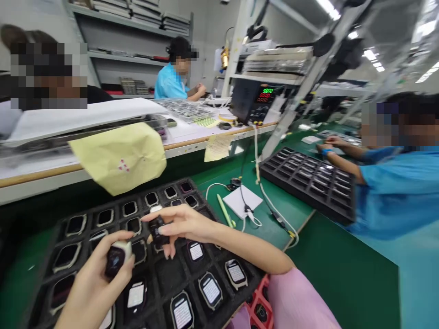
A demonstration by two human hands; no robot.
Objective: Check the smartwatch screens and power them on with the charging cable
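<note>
My left hand is closed around a smartwatch body with a dark face that shows a small bluish mark. My right hand pinches a small black object whose kind I cannot make out. Both hands are over a black foam tray divided into square compartments. Many compartments hold smartwatch bodies without straps. Several near me, such as one watch, have lit white screens, while those farther back, such as another watch, are dark. My hands cover part of the tray's middle.
A second black tray of watches stands at the right beside a co-worker in blue. Cables, a green pen and a white pad lie behind my tray. Yellow paper hangs from the shelf; a red tray is below.
</note>
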